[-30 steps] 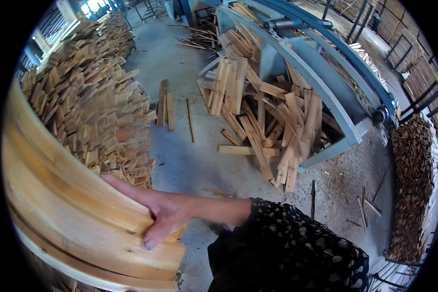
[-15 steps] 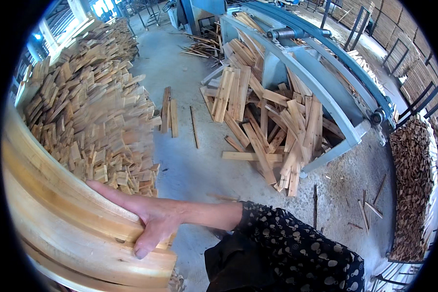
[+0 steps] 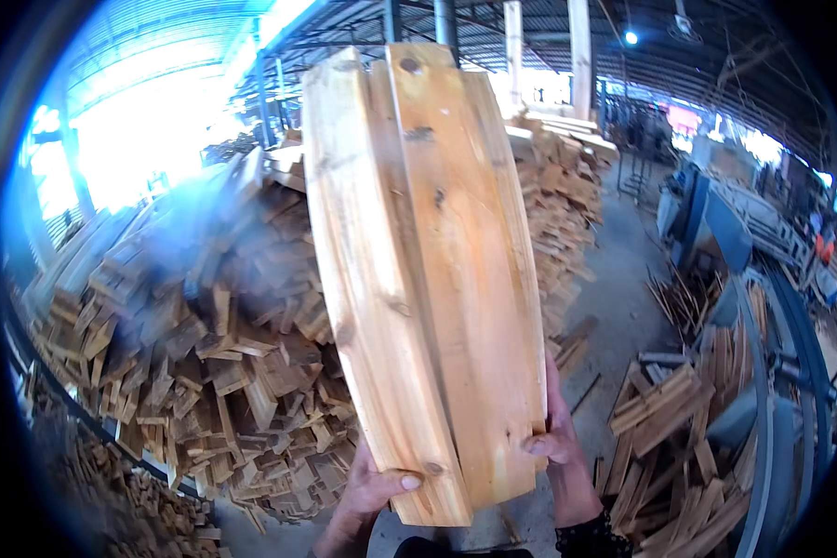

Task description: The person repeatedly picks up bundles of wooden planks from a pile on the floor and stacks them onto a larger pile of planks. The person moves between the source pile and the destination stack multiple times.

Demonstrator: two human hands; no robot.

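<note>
A bundle of pale wooden boards (image 3: 470, 242) stands up in front of me, its far end raised and its near end between my two hands. My left hand (image 3: 370, 485) grips the lower left side, thumb laid over the face of the outer board. On the lower right, my right hand (image 3: 560, 442) clasps the bundle with its thumb on the front board. The rest of the fingers on both hands are hidden behind or beside the wood. Dark knots mark the boards, and their edges sit slightly out of line.
A high heap of short wood offcuts (image 3: 242, 372) fills the left. Another stack of wood pieces (image 3: 558, 195) rises behind the boards. To the right, loose planks (image 3: 665, 409) lie beside a blue-grey metal machine frame (image 3: 763, 400). Concrete floor (image 3: 628, 251) runs between.
The view has swung left and up toward the offcut heap. The boards, earlier low at the left under my right hand, are now upright in the middle, and my left hand has come into view.
</note>
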